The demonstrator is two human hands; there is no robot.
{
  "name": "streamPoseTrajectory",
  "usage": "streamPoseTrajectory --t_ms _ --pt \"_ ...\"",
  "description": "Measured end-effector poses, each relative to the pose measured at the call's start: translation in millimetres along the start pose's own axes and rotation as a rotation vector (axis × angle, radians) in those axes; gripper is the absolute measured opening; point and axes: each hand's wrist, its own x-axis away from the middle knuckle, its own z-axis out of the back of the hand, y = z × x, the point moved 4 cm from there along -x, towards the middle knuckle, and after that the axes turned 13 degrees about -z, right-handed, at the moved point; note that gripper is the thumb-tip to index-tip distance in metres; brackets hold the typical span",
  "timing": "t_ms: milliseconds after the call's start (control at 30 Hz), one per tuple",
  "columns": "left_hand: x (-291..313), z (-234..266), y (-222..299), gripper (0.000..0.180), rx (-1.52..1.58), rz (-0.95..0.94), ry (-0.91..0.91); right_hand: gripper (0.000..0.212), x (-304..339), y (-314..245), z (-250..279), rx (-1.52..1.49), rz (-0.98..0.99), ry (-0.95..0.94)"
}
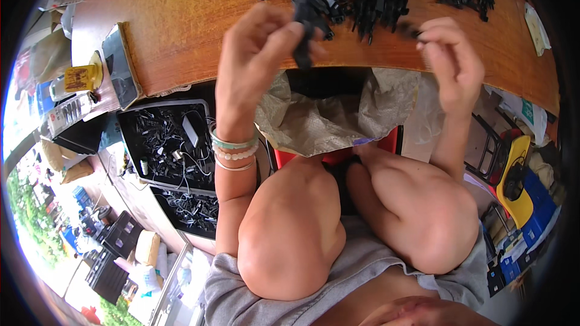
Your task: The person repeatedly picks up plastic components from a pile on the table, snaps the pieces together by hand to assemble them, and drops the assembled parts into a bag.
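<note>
Above the near edge of the brown wooden table (175, 42), my left hand (257, 45) is closed on a black plastic part (303, 42), gripped between thumb and fingers. To its right, my right hand (456, 63) pinches a small dark piece (411, 30) at its fingertips; that piece is blurred, so its exact kind does not show. Just beyond both hands lies a heap of black plastic parts (380, 6), some long and slotted. The two hands are apart from each other.
A woven sack (326, 124) hangs open below the table edge, between my knees. Black trays (208, 145) of small black parts and cables stand at left. A dark flat case (121, 63) and yellow tape roll (81, 77) lie left; a yellow-framed chair (516, 181) is right.
</note>
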Motion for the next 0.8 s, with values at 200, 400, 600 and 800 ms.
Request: streamPoseTrajectory --t_ms 200,400,600,800 --pt "1.1 -52.0 11.0 0.023 0.116 0.177 -0.286 0.012 1.7 -21.4 -32.0 -0.039 -0.016 -0.336" --pt "15.5 -54.3 23.1 0.036 -0.317 -0.148 -0.354 0.013 10.1 -14.8 -34.9 -0.091 -0.169 -0.072" --pt "13.7 -56.5 29.2 0.036 -0.426 -0.370 -0.319 0.012 6.4 -22.4 -35.7 0.091 0.075 0.026" --pt "21.3 -60.5 24.5 0.041 -0.405 -0.401 -0.288 0.012 11.7 -21.6 -36.3 0.081 -0.024 0.087"
